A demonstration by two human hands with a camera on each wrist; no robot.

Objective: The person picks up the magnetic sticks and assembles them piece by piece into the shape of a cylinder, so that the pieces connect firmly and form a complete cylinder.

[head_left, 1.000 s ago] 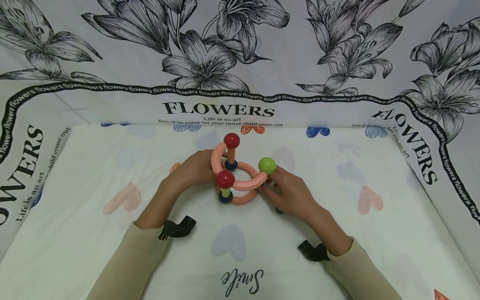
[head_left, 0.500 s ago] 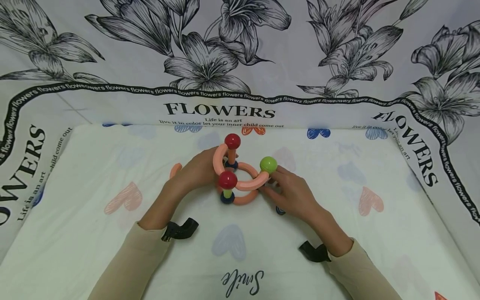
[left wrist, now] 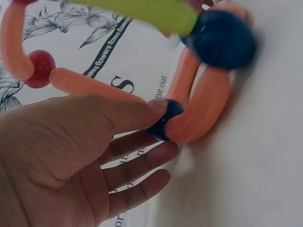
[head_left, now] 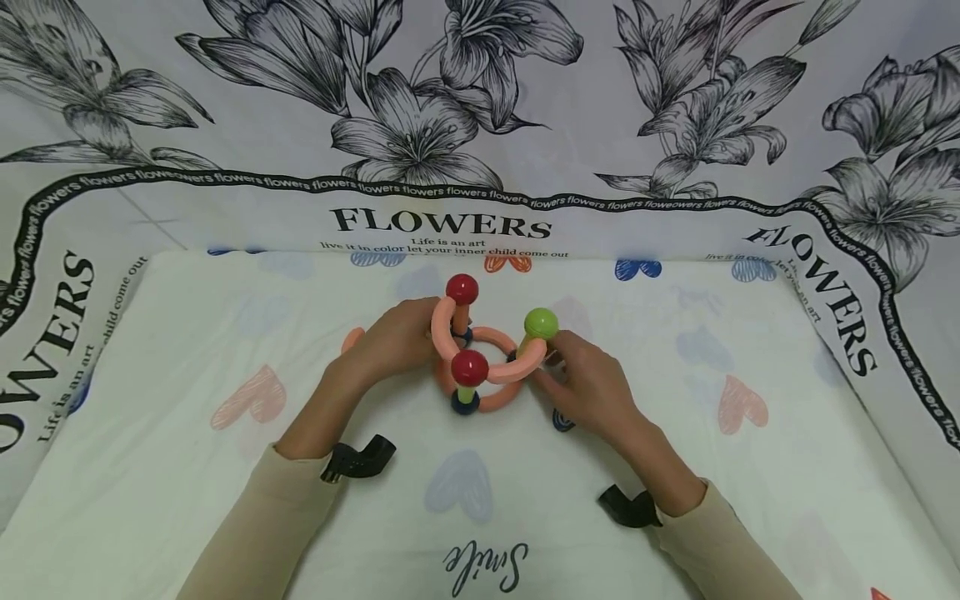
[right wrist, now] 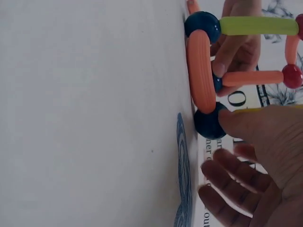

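Observation:
A toy frame of balls and rods stands on the white cloth in the head view. Dark blue balls and curved orange rods form its base ring (head_left: 495,402). Upright rods carry two red balls (head_left: 469,368) and a green ball (head_left: 541,322), joined by curved orange rods (head_left: 517,367). My left hand (head_left: 401,333) pinches a dark blue base ball (left wrist: 161,127) between thumb and forefinger, its other fingers spread behind. On the opposite side my right hand (head_left: 592,379) holds another dark blue base ball (right wrist: 208,124), thumb on top, below a yellow rod (right wrist: 247,110).
An orange piece (head_left: 352,338) shows just behind the left wrist. White cloth (head_left: 360,533) printed with hearts covers the surface, and a flower-printed sheet (head_left: 285,212) rises at the back. A black wrist device (head_left: 363,458) sits at the left cuff, another (head_left: 628,507) at the right.
The frame has turned slightly between my hands: the front red ball has shifted right and a little down, the green ball right and up. My right hand has moved slightly right.

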